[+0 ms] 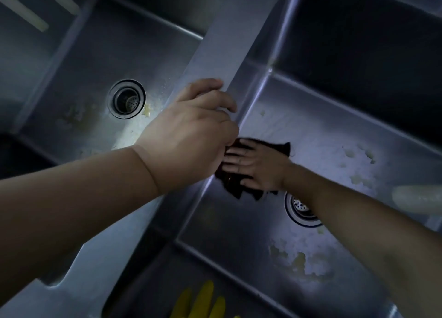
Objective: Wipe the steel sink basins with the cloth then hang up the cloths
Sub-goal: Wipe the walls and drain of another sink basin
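A double steel sink fills the view. My right hand [256, 167] lies flat, fingers spread, on a dark cloth [235, 188] pressed to the floor of the right basin [318, 138], close to the basin's left wall. My left hand [191, 136] grips the steel divider [222, 47] between the two basins, fingers curled over its edge. The left basin [88, 62] holds pale residue around its drain [126, 99]. Part of the cloth is hidden under my left hand.
The right basin's drain [300, 210] sits just under my right forearm. Whitish and yellowish residue patches [299, 260] lie on the right basin floor. A yellow rubber glove [203, 301] lies at the bottom edge. A pale blurred object [416, 198] shows at the right.
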A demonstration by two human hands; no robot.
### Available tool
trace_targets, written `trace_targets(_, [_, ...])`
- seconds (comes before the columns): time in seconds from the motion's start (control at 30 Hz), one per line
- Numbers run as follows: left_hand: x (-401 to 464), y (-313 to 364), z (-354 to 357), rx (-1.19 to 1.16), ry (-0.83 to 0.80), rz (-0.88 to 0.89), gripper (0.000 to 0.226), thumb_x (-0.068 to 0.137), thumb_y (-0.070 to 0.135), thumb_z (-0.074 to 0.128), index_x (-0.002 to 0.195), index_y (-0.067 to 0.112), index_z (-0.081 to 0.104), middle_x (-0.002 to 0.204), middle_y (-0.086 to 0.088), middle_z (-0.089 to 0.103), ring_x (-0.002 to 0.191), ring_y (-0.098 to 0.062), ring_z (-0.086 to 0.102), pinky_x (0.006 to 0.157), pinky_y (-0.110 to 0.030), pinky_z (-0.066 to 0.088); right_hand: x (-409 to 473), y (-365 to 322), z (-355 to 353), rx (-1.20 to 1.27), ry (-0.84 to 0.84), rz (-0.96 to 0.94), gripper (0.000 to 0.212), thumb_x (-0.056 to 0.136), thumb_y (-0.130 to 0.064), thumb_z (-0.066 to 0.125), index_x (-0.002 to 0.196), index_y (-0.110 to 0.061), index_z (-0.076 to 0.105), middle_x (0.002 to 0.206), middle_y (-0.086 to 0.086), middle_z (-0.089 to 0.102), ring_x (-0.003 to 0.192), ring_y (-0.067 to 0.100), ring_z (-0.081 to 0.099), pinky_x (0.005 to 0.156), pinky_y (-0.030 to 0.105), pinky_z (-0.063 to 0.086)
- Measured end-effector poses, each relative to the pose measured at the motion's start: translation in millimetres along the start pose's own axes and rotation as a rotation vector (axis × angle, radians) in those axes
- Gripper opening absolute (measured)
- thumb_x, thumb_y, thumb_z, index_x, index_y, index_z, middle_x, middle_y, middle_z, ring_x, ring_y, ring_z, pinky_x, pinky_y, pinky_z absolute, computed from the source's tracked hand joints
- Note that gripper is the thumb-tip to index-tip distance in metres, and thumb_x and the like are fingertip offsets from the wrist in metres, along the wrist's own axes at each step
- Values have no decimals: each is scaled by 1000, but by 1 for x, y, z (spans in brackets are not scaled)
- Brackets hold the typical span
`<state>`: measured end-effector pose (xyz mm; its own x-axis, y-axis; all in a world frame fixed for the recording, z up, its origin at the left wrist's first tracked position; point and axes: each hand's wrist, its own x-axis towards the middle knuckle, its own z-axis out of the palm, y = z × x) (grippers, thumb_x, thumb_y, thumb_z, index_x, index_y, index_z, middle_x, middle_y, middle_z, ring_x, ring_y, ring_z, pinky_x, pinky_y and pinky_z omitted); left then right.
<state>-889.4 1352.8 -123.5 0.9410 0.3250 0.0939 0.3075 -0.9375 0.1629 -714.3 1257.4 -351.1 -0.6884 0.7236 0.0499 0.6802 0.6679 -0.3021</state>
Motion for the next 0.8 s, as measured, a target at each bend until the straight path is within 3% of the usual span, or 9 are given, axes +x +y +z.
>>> trace_targets(0.1, [1, -1, 0, -21, 41, 13, 17, 73, 5, 55, 68, 15, 68, 73, 1, 68, 102, -22, 63, 110, -40, 29, -6, 46, -18, -167, -36, 330, 58, 90, -45, 34, 141, -17, 44, 151, 7, 35, 141, 28, 28, 115, 46, 15])
trace_targets(0.2, [0, -2, 0, -22, 62, 21, 18, 74, 5, 53, 68, 14, 68, 75, 1, 69, 101, -22, 64, 109, -41, 31, -5, 86, -35, -300, -104, 735, 64, 94, -48, 20, 149, -16, 25, 159, 6, 13, 147, 23, 7, 117, 42, 1])
trace_targets(0.33, [0, -2, 0, -32, 57, 26, 16, 73, 5, 55, 68, 14, 68, 76, 2, 69, 101, -22, 64, 109, -41, 31, 3, 91, -38, -294, -115, 839, 63, 96, -46, 16, 151, -16, 15, 160, 2, 5, 147, 18, 0, 119, 40, -1])
trace_targets(0.53, [-1, -3, -3, -38, 25, 20, 21, 75, 12, 48, 69, 15, 68, 78, 2, 69, 105, -20, 61, 111, -38, 28, 31, 67, -32, -164, -17, 1157, 62, 97, -42, 21, 151, -18, 5, 160, 1, 1, 147, 17, -4, 118, 41, -5])
trace_targets(0.67, [-2, -1, -1, -20, 32, 26, 20, 74, 11, 48, 70, 16, 67, 76, 2, 69, 103, -21, 62, 111, -38, 28, -7, 48, -31, -159, -11, 1149, 63, 94, -43, 30, 151, -18, 16, 160, 6, 8, 147, 23, 2, 118, 44, 1])
trace_targets(0.8, [-2, -2, -1, -12, 32, 21, 20, 74, 10, 49, 69, 17, 67, 72, 2, 68, 102, -20, 61, 111, -37, 27, -68, 35, -34, -197, 35, 1262, 64, 91, -40, 29, 148, -12, 24, 158, 11, 15, 146, 28, 10, 117, 48, 7])
